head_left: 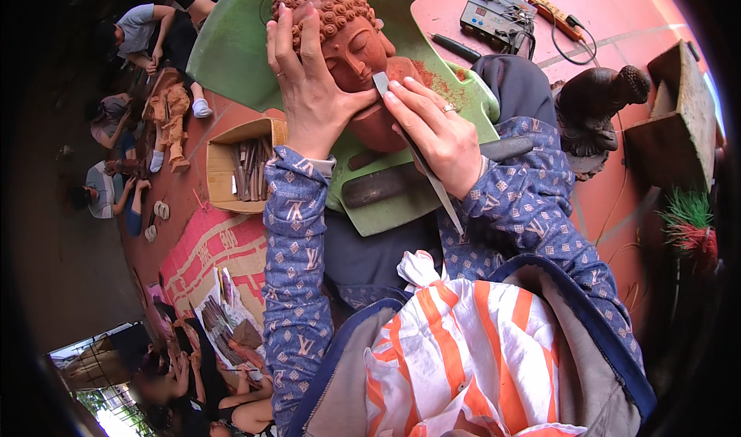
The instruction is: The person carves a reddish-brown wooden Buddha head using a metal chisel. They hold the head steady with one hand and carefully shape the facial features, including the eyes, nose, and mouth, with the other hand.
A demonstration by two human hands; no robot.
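A reddish-brown carved wooden Buddha bust (356,49) with a curled-hair crown lies tilted on a green plastic chair (231,45) across my lap. My left hand (315,101) grips it, fingers over the curls and forehead, thumb reaching toward the chin. A flat metal file (441,192) is in my right hand (441,134); its squared end touches the bust by the chin and its pointed tang sticks out toward me. Reddish wood dust (438,86) lies beside the bust. Below the right hand rests a dark wooden mallet (386,184), its handle toward the right.
A cardboard box (224,167) of chisels stands left. Behind are a black pen-like tool (455,47), a grey control box (494,16) and an orange power strip (554,14). At right are a dark statue (598,101), a wooden crate (679,128) and a brush (689,225). Several people work at far left.
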